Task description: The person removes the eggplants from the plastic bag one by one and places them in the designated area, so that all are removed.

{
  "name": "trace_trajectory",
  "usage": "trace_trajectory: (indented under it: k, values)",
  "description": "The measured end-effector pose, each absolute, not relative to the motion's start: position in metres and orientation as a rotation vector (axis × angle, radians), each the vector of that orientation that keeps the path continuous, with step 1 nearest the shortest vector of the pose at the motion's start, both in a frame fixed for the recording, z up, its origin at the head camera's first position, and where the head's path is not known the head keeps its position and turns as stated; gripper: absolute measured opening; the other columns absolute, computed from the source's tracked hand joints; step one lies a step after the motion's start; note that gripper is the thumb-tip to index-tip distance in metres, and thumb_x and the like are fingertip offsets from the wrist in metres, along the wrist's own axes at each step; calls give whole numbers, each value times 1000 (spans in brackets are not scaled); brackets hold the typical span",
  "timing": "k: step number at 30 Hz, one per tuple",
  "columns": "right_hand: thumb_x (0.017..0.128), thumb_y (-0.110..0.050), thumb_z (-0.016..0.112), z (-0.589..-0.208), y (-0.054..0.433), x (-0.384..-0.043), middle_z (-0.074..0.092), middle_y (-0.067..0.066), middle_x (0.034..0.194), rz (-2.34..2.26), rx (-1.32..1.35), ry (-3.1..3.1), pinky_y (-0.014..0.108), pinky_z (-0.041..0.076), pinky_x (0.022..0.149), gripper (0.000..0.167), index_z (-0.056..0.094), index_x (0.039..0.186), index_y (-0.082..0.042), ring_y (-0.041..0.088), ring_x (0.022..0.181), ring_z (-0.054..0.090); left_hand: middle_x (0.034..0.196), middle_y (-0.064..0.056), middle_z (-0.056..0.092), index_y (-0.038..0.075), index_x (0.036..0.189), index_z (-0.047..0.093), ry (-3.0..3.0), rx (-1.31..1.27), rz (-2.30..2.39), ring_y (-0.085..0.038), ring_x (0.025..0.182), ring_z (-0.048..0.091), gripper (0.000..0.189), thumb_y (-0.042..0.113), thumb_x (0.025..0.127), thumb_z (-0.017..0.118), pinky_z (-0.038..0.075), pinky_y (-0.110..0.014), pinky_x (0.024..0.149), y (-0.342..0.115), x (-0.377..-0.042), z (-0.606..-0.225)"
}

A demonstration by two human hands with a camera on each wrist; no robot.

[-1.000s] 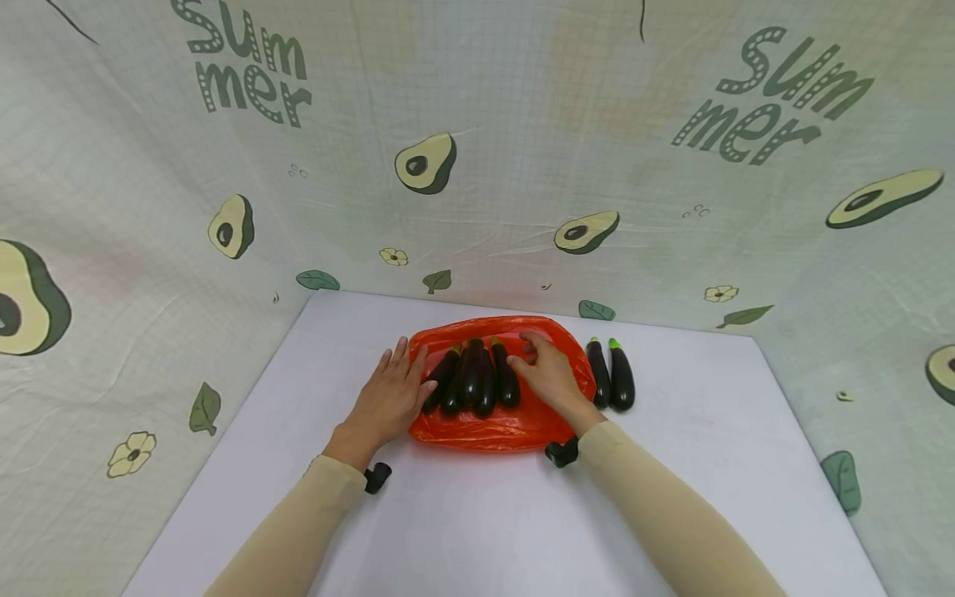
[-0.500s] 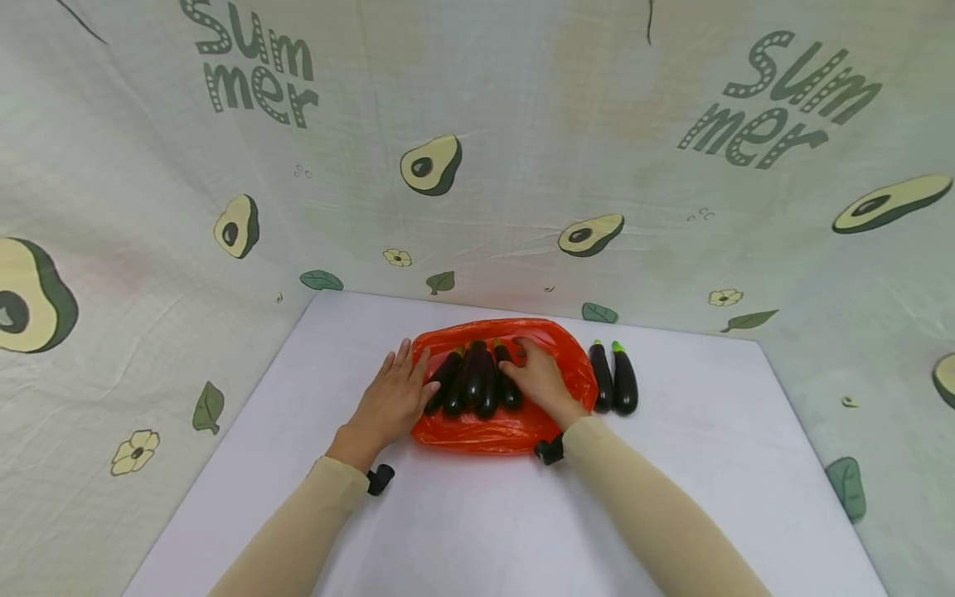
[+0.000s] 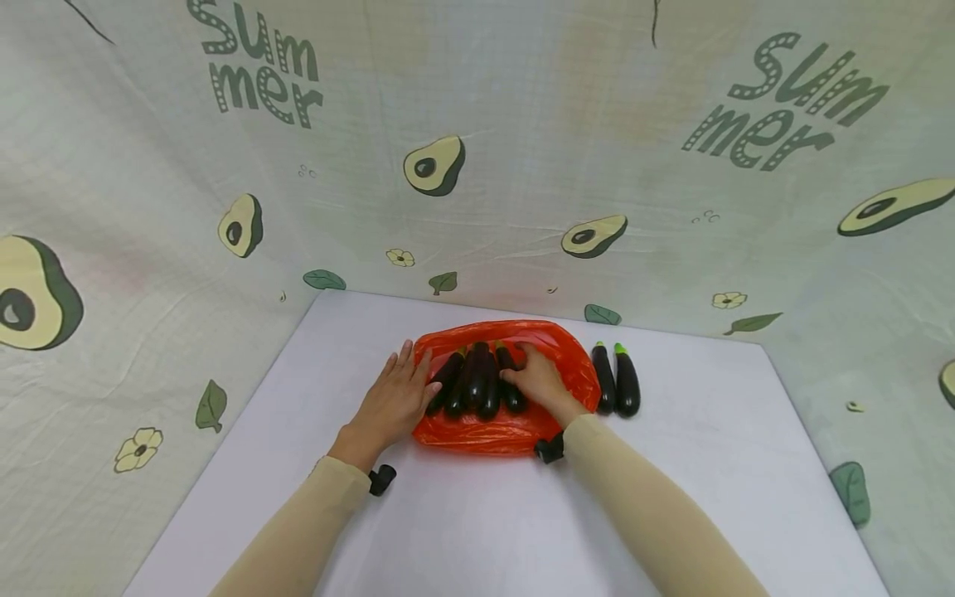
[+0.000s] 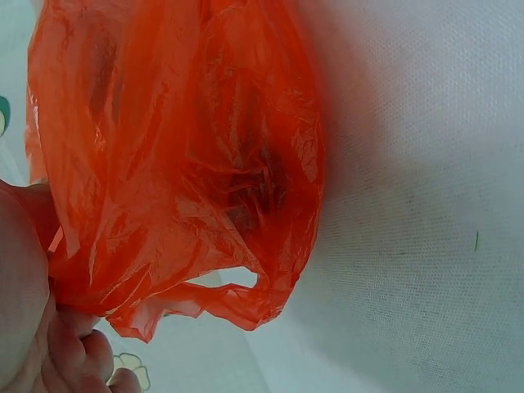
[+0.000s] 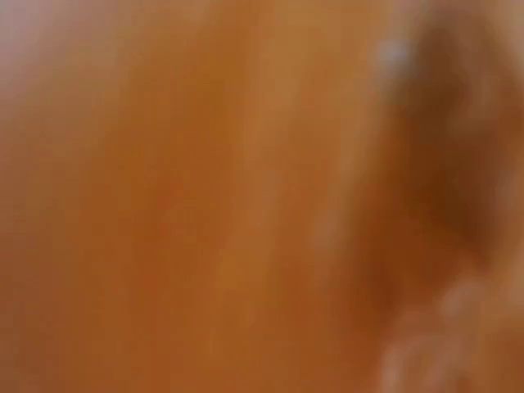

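Observation:
In the head view, several dark eggplants [image 3: 475,385] lie side by side in a red plastic bag [image 3: 477,439]. My left hand [image 3: 393,396] is at the bag's left edge, its fingers spread outside and its thumb over the rim. The left wrist view shows the red film between that thumb and the fingers [image 4: 70,352]. My right hand [image 3: 539,377] reaches into the bag from the right. Its thumb and fingers close about the rightmost eggplant [image 3: 514,398] in the bag. Only a close orange-brown blur fills the right wrist view.
Two more eggplants, one nearer the bag [image 3: 604,381] and one farther right [image 3: 627,385], lie on the white table [image 3: 477,531]. A cloth [image 3: 507,166] printed with avocados and leaves hangs along the back and both sides.
My right hand has moved left, onto the rightmost eggplant in the bag. My left hand stays at the bag's left edge. The head view shifts slightly.

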State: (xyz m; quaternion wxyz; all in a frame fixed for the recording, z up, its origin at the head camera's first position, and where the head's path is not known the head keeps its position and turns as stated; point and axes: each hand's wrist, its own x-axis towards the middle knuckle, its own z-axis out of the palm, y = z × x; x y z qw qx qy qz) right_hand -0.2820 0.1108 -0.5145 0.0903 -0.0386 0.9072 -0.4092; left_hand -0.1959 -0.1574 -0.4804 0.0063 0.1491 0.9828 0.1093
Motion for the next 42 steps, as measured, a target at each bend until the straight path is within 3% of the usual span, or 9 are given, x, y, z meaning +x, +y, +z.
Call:
trace_trajectory:
  k: [4, 10, 18, 28, 35, 42]
  values:
    - [92, -19, 75, -511, 117, -279, 65, 22, 138, -1269, -84, 2584, 54, 57, 105, 72, 45, 156, -5, 35, 111, 66, 172, -25, 23, -1, 166, 23, 3071, 466, 340, -40, 164, 7, 72, 41, 112, 47, 11, -56, 132, -157, -196, -480]
    - [91, -19, 74, -495, 126, -268, 66, 19, 129, -1296, -102, 2501, 49, 62, 97, 70, 48, 155, -7, 32, 106, 66, 172, -25, 23, -2, 166, 23, 3072, 464, 357, -39, 164, 6, 73, 41, 112, 48, 11, -55, 133, -156, -197, -480]
    - [93, -23, 80, -485, 136, -256, 63, 17, 142, -1307, -162, 2568, 53, 60, 100, 71, 49, 156, -16, 38, 127, 62, 172, -25, 22, -1, 166, 23, 3071, 460, 382, -39, 164, 6, 72, 41, 112, 47, 11, -55, 133, -155, -198, -481]
    - [95, -23, 79, -488, 150, -247, 58, 18, 148, -1368, -172, 2636, 54, 59, 101, 79, 39, 163, -22, 40, 127, 66, 172, -25, 22, -1, 166, 23, 3066, 457, 391, -40, 164, 6, 72, 40, 112, 49, 12, -56, 132, -152, -198, -482]
    - [98, -26, 78, -486, 159, -240, 55, 14, 153, -1369, -199, 2719, 53, 62, 96, 80, 34, 164, -32, 37, 121, 70, 172, -26, 23, -1, 166, 24, 3055, 454, 419, -39, 164, 6, 73, 41, 112, 48, 12, -55, 133, -151, -196, -483]
    - [98, -22, 77, -484, 166, -234, 58, 17, 151, -1360, -235, 2796, 55, 60, 99, 77, 36, 163, -30, 39, 125, 68, 172, -26, 24, -1, 166, 25, 3058, 455, 412, -40, 164, 7, 73, 41, 111, 50, 13, -55, 132, -150, -195, -484]
